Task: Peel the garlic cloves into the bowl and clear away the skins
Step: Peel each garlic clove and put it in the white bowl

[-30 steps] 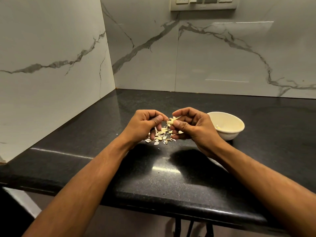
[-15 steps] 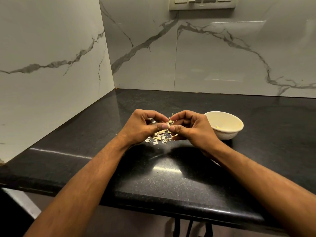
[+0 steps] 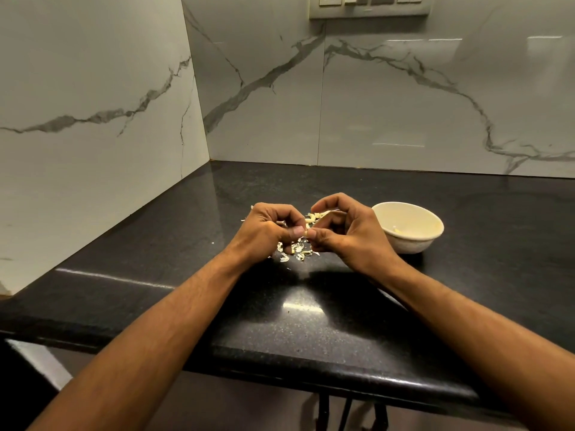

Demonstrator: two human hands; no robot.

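cream bowl point(image 3: 407, 241), speckled black counter point(image 3: 311, 331), grey-veined white marble wall point(image 3: 404, 98).

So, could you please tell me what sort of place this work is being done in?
Most likely a home kitchen: a polished black stone counter, marble-look wall tiles behind it with a socket panel, and a cream bowl beside a scatter of garlic skins.

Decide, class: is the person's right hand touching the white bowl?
Apart. The head view shows dark countertop between the right hand and the bowl, which stands to that hand's right.
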